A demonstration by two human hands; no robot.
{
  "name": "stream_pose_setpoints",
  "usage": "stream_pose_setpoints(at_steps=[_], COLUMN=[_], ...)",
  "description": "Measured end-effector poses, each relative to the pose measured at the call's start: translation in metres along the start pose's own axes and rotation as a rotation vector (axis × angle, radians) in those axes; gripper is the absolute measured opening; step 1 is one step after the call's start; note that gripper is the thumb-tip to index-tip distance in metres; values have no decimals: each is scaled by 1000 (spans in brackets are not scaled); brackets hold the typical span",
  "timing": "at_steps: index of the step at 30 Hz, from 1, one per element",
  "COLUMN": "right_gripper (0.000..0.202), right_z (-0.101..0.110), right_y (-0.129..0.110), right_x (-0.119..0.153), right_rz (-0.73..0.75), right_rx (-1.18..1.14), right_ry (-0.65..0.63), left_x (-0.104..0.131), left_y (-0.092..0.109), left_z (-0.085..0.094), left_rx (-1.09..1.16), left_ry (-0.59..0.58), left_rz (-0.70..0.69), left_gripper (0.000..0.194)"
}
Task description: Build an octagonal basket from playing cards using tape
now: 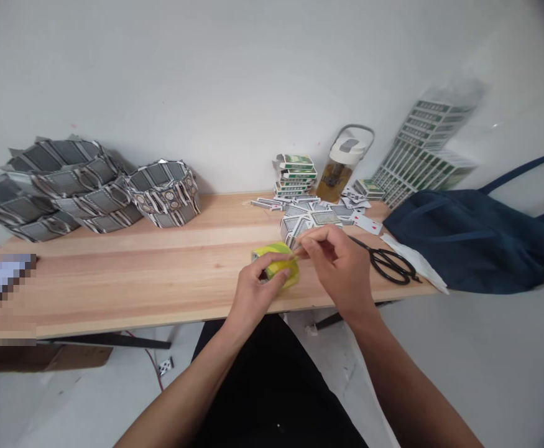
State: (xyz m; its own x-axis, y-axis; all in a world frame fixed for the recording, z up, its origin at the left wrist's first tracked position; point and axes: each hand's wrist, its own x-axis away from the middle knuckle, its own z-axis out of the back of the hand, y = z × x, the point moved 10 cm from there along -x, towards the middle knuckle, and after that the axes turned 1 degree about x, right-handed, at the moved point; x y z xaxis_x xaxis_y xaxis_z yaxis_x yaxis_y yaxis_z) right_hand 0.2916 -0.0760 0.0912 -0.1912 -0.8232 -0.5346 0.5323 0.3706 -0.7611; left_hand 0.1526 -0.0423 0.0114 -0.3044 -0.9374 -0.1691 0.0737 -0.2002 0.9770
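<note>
Grasping a glossy yellow roll (281, 248) in left fingers (278, 256), near the front edge of the pale wooden desk (160, 274); pinching right fingers (317, 235) beside it, cannot tell on what; closely backed by grey-and-white folded cards (309, 219), roomier leftward.

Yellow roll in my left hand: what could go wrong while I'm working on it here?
The yellow roll is near the table's front edge, so if your left hand slips, it might drop off.

The black-handled scissors point toward your right hand, so a careless move could bring it against them.

The folded-card piece sits just beyond the roll, so your hands might bump it.
</note>
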Motion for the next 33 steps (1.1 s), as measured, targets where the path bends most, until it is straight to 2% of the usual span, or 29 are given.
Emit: stream_pose_setpoints(at_steps=[3,7,12,15,18,24,28,33], right_gripper=[12,11,11,11,10,11,12,13], right_z=[0,-2,-6,-9,-9,-10,-7,2], right_y=[16,22,8,-2,-4,7,8,25], right_x=[-6,-14,-23,-29,-33,-29,-25,-28], right_rz=[-110,-160,-82,-9,-6,-128,-128,-210], right_rx=[-91,-118,-29,62,35,-27,-31,-74], right_ry=[1,-24,-97,-146,-160,-143,-131,-106], left_x=[0,2,-5,-11,-15,-11,-8,-11], left_y=[-6,-10,-7,-3,-1,-8,-12,-15], left_z=[-7,-17,-13,-10,-10,-19,-22,-21], left_rx=[164,296,177,133,174,302,287,283], left_ry=[-64,-142,-70,-76,-139,-294,-290,-283], left_rz=[11,33,12,17,79,296,337,390], left_gripper=[25,32,25,20,21,25,19,25])
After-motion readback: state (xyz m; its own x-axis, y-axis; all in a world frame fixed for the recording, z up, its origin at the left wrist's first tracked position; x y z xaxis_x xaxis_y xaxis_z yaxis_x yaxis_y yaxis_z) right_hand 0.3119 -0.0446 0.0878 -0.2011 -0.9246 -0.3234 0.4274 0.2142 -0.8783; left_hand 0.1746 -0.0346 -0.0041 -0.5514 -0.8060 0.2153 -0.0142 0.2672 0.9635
